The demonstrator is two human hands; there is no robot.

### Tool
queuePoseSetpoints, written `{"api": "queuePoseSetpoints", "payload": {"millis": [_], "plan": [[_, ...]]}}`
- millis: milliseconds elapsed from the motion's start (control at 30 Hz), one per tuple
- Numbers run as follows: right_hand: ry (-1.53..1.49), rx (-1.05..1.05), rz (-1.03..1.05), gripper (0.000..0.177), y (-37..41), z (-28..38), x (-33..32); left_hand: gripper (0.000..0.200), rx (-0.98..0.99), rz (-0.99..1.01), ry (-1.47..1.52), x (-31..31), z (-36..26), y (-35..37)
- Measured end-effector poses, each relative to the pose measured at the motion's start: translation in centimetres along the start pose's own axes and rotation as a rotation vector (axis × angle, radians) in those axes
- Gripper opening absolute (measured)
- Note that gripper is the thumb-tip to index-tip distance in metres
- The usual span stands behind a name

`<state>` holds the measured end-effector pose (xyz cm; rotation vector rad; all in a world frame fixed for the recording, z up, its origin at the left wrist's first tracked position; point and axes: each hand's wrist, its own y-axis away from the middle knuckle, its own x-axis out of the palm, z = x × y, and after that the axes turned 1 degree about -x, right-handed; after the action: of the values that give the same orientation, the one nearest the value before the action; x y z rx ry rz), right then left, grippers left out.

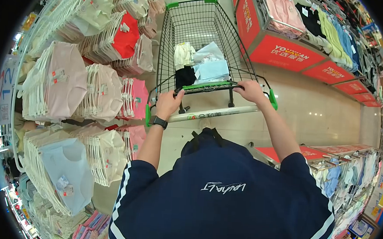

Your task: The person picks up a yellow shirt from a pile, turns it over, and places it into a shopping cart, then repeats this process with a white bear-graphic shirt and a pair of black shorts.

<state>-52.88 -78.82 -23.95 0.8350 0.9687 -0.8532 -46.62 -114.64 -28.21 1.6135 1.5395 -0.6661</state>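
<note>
A black wire shopping cart (pixel 164 47) with green corners stands in front of me. My left hand (pixel 169 104), with a dark watch on its wrist, is closed around the cart's black rear frame on the left. On the right side of that same frame, my right hand (pixel 251 92) is curled over the wire. The handlebar (pixel 218 115), pale with printed characters, runs nearer my body, under my forearms. Inside the basket lie a cream folded garment (pixel 184 54), a black garment (pixel 185 77) and light blue packaged clothing (pixel 212 71).
Racks of hanging underwear (pixel 66 81) in pale, pink and red line the left side. At the right front is a red-panelled clothes stand (pixel 287 53) with folded and hung garments. Another clothes rack (pixel 346 172) stands at the right rear. Tiled floor (pixel 306 109) shows between the stands.
</note>
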Motion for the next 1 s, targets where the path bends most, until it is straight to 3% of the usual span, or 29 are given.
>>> {"api": "queuePoseSetpoints", "payload": {"millis": [600, 933, 967, 1000], "plan": [[0.02, 0.166, -0.009, 0.038, 16.4, 9.1, 7.0, 0.058, 0.169, 0.036, 0.051, 0.2, 5.2, 13.0], [-0.088, 0.304, -0.177, 0.03, 26.6, 15.3, 13.7, 0.062, 0.249, 0.172, 0.033, 0.9, 9.2, 18.6], [-0.09, 0.262, -0.211, 0.029, 25.3, 12.4, 15.6, 0.062, 0.244, 0.143, -0.012, 2.6, 8.6, 17.1], [-0.095, 0.294, -0.222, 0.029, 26.1, 14.2, 15.8, 0.062, 0.258, 0.167, 0.036, 1.8, 9.2, 17.6]]}}
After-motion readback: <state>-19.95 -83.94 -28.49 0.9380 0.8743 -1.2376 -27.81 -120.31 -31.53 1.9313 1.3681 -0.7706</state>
